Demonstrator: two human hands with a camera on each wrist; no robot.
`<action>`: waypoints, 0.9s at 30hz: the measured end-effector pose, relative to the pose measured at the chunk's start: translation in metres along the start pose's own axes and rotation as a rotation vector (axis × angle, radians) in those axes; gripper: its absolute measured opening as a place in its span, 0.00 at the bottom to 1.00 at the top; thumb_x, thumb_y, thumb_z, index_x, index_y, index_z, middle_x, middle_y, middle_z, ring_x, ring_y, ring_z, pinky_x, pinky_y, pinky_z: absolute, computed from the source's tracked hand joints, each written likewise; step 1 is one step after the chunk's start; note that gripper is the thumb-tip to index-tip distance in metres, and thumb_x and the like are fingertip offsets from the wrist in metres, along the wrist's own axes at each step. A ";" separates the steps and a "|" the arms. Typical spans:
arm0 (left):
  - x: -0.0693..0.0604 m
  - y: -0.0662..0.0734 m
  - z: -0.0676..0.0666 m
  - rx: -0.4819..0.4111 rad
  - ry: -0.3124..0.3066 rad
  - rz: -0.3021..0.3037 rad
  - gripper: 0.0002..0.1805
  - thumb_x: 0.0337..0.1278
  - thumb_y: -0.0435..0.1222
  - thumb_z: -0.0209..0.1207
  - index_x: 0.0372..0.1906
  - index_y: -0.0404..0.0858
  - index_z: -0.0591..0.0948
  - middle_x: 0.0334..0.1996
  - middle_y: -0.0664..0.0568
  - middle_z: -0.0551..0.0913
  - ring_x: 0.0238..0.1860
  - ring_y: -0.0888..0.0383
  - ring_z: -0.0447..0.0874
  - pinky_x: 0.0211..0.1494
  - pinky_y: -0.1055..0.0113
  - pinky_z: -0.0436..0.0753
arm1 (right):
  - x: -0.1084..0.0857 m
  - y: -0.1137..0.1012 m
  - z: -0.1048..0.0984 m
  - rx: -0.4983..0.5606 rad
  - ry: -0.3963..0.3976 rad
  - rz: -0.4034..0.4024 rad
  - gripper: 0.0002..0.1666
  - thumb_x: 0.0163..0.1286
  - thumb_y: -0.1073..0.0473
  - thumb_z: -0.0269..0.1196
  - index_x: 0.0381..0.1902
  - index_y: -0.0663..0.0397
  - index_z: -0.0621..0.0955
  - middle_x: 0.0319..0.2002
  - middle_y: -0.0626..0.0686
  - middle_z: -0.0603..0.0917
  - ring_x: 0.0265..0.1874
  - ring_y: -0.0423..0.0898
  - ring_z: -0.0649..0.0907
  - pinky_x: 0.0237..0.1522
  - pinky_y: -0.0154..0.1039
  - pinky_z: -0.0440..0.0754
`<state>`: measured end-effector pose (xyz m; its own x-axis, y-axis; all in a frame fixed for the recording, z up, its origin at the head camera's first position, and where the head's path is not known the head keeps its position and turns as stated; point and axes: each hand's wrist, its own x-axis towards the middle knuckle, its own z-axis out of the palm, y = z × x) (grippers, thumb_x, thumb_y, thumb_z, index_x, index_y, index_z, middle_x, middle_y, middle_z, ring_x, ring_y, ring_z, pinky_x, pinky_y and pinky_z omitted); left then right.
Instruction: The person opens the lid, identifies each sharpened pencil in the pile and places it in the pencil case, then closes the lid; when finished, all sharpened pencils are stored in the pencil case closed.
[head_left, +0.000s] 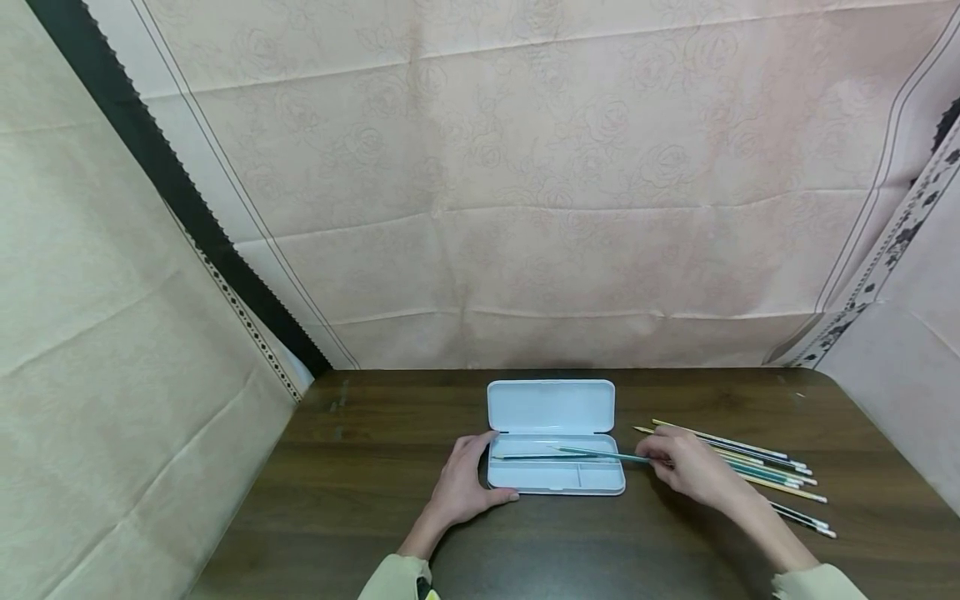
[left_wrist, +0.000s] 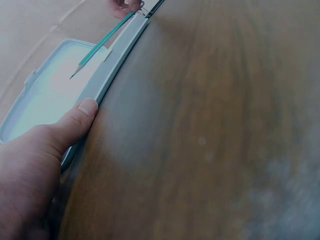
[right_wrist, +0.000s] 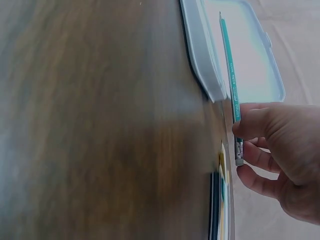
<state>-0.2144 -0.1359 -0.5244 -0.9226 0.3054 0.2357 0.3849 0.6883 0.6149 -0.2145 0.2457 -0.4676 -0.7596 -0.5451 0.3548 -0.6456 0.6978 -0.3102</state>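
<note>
A light blue pencil case [head_left: 551,405] lies with its lid up on the table, and one pencil [head_left: 525,457] shows in its tray. My left hand [head_left: 462,483] grips the left end of the case, its thumb [left_wrist: 79,120] along the front edge and its fingers round the far side. Between thumb and fingertips, my right hand [head_left: 686,465] pinches a green pencil [right_wrist: 230,65] near its eraser end. That pencil's sharpened tip points left, over the case. Under and beside the right hand lie several loose pencils [head_left: 780,477], partly hidden by it.
The dark wooden table [head_left: 570,550] ends at a pale patterned cloth [head_left: 540,250] hanging behind it. More cloth hangs at the left [head_left: 112,375] and the right [head_left: 915,358]. Two dark pencils [head_left: 806,518] lie nearest the right forearm.
</note>
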 end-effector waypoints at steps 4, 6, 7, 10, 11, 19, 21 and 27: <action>0.000 0.000 0.000 0.000 0.002 0.000 0.51 0.41 0.59 0.76 0.72 0.46 0.69 0.64 0.52 0.75 0.63 0.53 0.67 0.59 0.47 0.73 | 0.008 -0.006 0.003 -0.005 -0.016 -0.005 0.17 0.54 0.75 0.72 0.36 0.49 0.87 0.32 0.42 0.80 0.28 0.36 0.74 0.29 0.36 0.77; 0.000 0.000 0.000 0.001 0.003 0.001 0.51 0.41 0.59 0.76 0.72 0.47 0.69 0.64 0.52 0.75 0.63 0.53 0.67 0.59 0.47 0.73 | 0.012 -0.010 0.005 -0.009 -0.017 -0.022 0.17 0.53 0.75 0.72 0.36 0.50 0.87 0.32 0.43 0.80 0.28 0.36 0.74 0.29 0.36 0.77; 0.000 0.000 0.000 -0.001 0.003 0.002 0.51 0.41 0.59 0.76 0.72 0.47 0.69 0.64 0.52 0.75 0.63 0.53 0.67 0.59 0.47 0.73 | 0.013 -0.011 0.005 -0.011 -0.014 -0.029 0.17 0.53 0.75 0.72 0.36 0.50 0.87 0.32 0.43 0.79 0.28 0.36 0.74 0.29 0.36 0.76; 0.000 0.001 0.000 -0.001 0.007 0.008 0.51 0.40 0.59 0.76 0.72 0.47 0.69 0.64 0.52 0.75 0.63 0.53 0.67 0.59 0.47 0.73 | 0.017 -0.016 0.007 -0.017 -0.008 -0.048 0.16 0.53 0.75 0.72 0.36 0.51 0.87 0.31 0.43 0.79 0.28 0.36 0.74 0.29 0.36 0.76; 0.000 0.001 0.000 0.000 0.010 0.014 0.51 0.40 0.59 0.76 0.72 0.46 0.69 0.64 0.52 0.75 0.63 0.53 0.68 0.58 0.47 0.73 | 0.019 -0.017 0.008 -0.019 -0.005 -0.055 0.16 0.53 0.76 0.71 0.36 0.52 0.87 0.31 0.43 0.79 0.28 0.37 0.74 0.30 0.37 0.77; 0.000 0.001 0.000 -0.006 0.016 0.025 0.51 0.41 0.60 0.76 0.72 0.46 0.69 0.63 0.52 0.75 0.62 0.53 0.68 0.58 0.47 0.73 | 0.032 -0.026 0.016 0.011 -0.052 -0.055 0.15 0.56 0.74 0.71 0.38 0.52 0.87 0.35 0.47 0.82 0.32 0.41 0.76 0.34 0.39 0.79; 0.000 0.000 0.000 -0.004 0.016 0.028 0.51 0.41 0.60 0.75 0.72 0.46 0.69 0.64 0.52 0.75 0.62 0.53 0.68 0.58 0.47 0.73 | 0.034 -0.029 0.017 0.016 -0.061 -0.047 0.14 0.57 0.74 0.71 0.38 0.52 0.87 0.36 0.47 0.82 0.32 0.42 0.76 0.35 0.40 0.80; 0.000 -0.002 0.000 -0.002 0.028 0.052 0.51 0.41 0.60 0.75 0.71 0.45 0.70 0.63 0.50 0.76 0.62 0.51 0.69 0.57 0.46 0.74 | 0.040 -0.033 0.023 0.022 -0.072 -0.035 0.14 0.57 0.72 0.72 0.39 0.52 0.88 0.34 0.47 0.81 0.30 0.41 0.75 0.34 0.37 0.80</action>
<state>-0.2150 -0.1369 -0.5257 -0.9015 0.3225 0.2885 0.4327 0.6704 0.6028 -0.2251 0.1899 -0.4631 -0.7399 -0.6013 0.3016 -0.6726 0.6682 -0.3180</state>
